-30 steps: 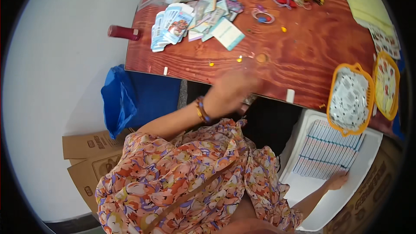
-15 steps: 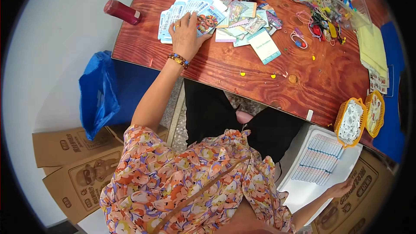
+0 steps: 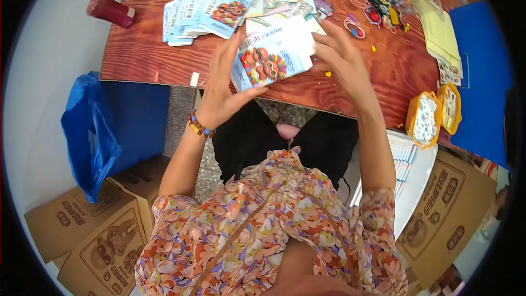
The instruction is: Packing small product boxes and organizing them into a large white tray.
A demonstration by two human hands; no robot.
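A reddish wooden table (image 3: 142, 49) spans the upper view beside a pale wall (image 3: 49, 38), with a blue bag (image 3: 90, 137) and brown cardboard (image 3: 104, 241) below its left side and 2 orange-yellow baskets (image 3: 411, 118) at its right corner. Both forearms reach up and angle inward over the near edge. The left hand (image 3: 222, 85) holds the blue-and-white carton (image 3: 274, 57) by its left end, thumb along the bottom; the carton tilts above the table edge. The right hand (image 3: 345, 68) curves at its right end, fingers parted; whether it grips, I cannot tell.
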